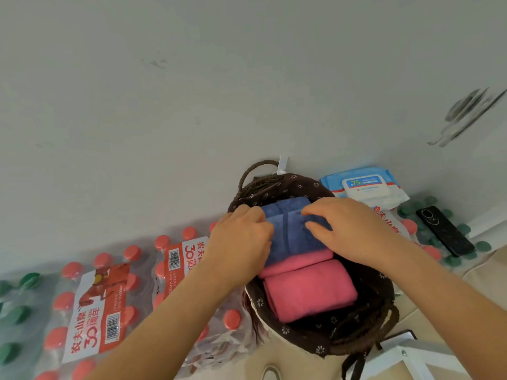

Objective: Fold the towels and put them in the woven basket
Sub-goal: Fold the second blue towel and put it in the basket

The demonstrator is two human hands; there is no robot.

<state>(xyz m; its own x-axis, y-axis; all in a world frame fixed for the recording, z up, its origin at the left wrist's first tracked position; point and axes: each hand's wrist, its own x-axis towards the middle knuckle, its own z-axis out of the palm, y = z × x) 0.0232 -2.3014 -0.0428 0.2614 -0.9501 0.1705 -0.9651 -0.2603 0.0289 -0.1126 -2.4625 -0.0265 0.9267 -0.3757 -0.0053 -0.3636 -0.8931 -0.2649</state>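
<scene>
A woven basket (365,344) with a dark brown flowered lining and rope handles stands against the white wall. Inside it lie folded pink towels (308,290) at the near side and a folded blue towel (290,231) at the far side. My left hand (241,242) grips the blue towel's left edge with curled fingers. My right hand (348,229) lies over its right part, fingers pressing down on the cloth. Both hands hide part of the blue towel.
Shrink-wrapped packs of red-capped water bottles (109,297) lie left of the basket, green-capped ones (16,311) at the far left. A pack of wet wipes (365,186) and a black phone (445,231) rest on bottles at the right. A white frame (408,355) sits bottom right.
</scene>
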